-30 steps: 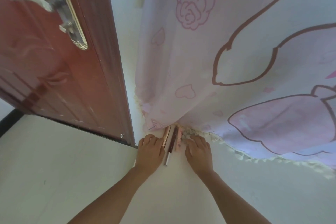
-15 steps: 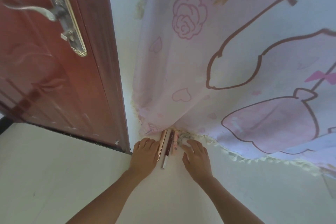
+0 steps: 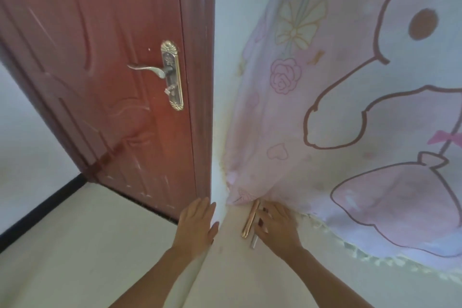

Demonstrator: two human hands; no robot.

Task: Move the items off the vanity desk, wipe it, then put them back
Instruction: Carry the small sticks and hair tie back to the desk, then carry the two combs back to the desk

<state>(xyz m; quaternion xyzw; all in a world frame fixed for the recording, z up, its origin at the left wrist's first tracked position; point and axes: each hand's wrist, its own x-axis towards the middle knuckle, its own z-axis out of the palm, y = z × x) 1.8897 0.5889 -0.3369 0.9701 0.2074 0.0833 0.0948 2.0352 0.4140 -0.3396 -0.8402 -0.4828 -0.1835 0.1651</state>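
Note:
A rose-gold cosmetic tube (image 3: 251, 219) lies on the white desk top (image 3: 237, 272) against the curtain's hem. Right beside it, the white tip of a slim pen (image 3: 254, 242) sticks out from under my right hand (image 3: 278, 229). That hand lies flat with spread fingers over the pen and the other small items, which it hides, and its thumb touches the rose-gold tube. My left hand (image 3: 197, 225) is flat and holds nothing. It rests at the desk's left edge, a hand's width left of the tube.
A pink cartoon-print curtain (image 3: 350, 107) hangs over the back and right of the desk, its fringe lying on the surface. A red-brown door (image 3: 112, 82) with a metal lever handle (image 3: 160, 71) stands at left. Beige floor (image 3: 75, 245) lies below it.
My left hand has let go of the tubes' left side and slid left to the desk edge. My right hand has shifted left over the items. The view has tilted upward.

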